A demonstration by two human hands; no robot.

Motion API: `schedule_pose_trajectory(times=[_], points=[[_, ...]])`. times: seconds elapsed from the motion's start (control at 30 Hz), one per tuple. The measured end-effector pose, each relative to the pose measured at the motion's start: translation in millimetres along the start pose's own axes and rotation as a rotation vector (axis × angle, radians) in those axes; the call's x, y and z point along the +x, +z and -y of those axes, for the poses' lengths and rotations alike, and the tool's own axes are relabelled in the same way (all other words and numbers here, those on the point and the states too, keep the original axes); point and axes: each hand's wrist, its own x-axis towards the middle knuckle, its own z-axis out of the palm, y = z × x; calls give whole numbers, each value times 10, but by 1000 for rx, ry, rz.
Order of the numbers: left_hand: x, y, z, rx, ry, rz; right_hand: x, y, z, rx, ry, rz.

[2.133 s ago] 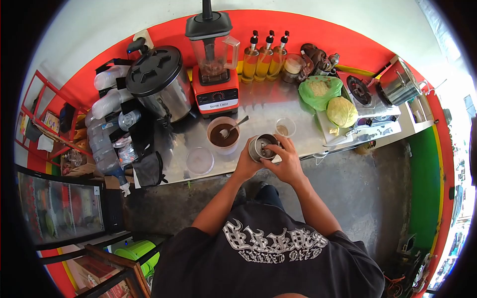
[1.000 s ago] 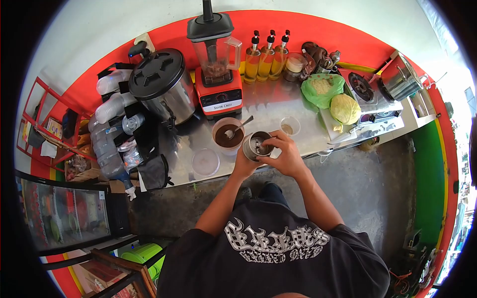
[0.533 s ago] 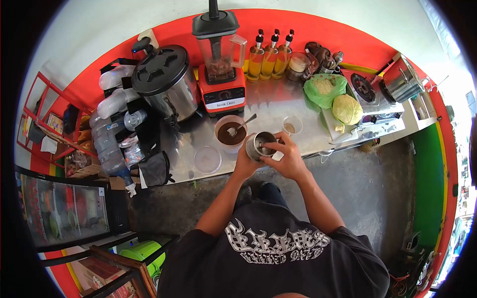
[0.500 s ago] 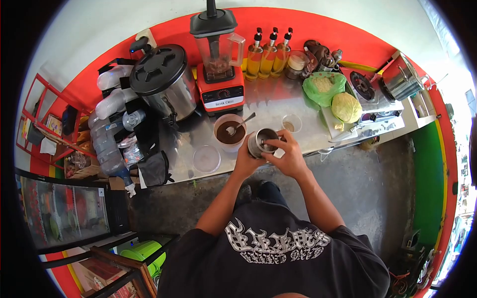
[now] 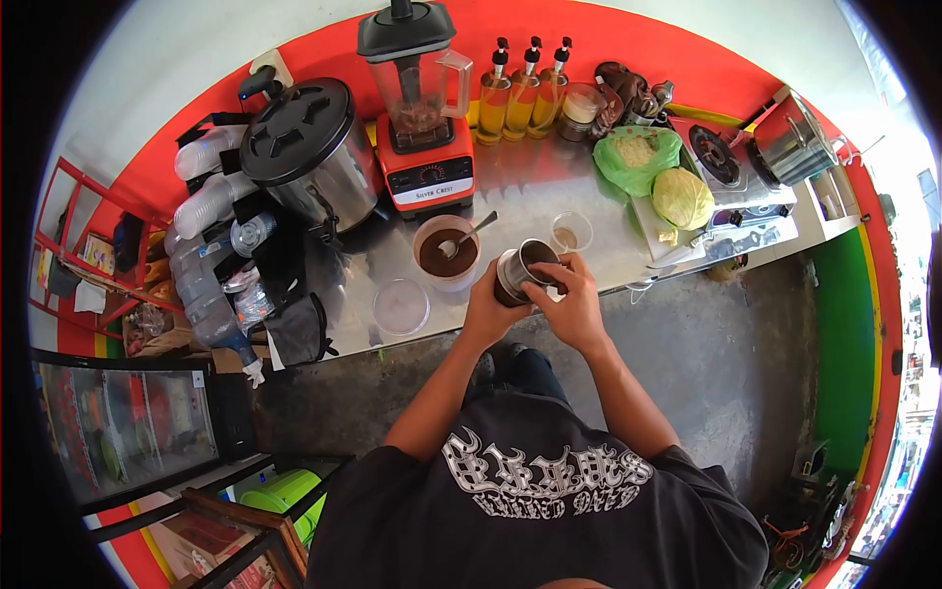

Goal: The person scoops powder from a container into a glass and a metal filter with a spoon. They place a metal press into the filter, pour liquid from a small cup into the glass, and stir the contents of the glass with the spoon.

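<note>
The left hand (image 5: pixel 488 306) wraps the side of a metal cup (image 5: pixel 520 272), held tilted just above the bench (image 5: pixel 510 211) edge. The right hand (image 5: pixel 572 304) closes over its rim, fingers reaching inside, perhaps on a small tool. At the cup's ten o'clock stands a tub of brown powder (image 5: pixel 444 253) with a spoon. Keep the cup steady and work over the bench.

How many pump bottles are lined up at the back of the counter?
3. The left pump bottle, middle pump bottle and right pump bottle stand side by side against the red wall, between the blender and a jar. None looks hidden.
</note>
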Motion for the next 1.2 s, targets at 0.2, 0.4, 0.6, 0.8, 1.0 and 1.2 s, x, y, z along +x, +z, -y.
schedule_pose_trajectory(times=[0.2,0.4,0.6,0.8,1.0,1.2], points=[[69,-38,-87,58,31,-7,116,-48,49,45,10,15],[96,-58,-42,-48,18,-17,172,-46,83,-12,-102,41],[157,-89,-84,-73,-27,7,289,-76,51,18,-38,62],[211,-87,-62,-93,-7,89,445,-151,63,5,-46,92],[250,-78,-42,-230,-56,171,548,-288,148,-19,-33,68],[333,-97,-170,-81,-39,158,587,-335,57,62,30,72]])
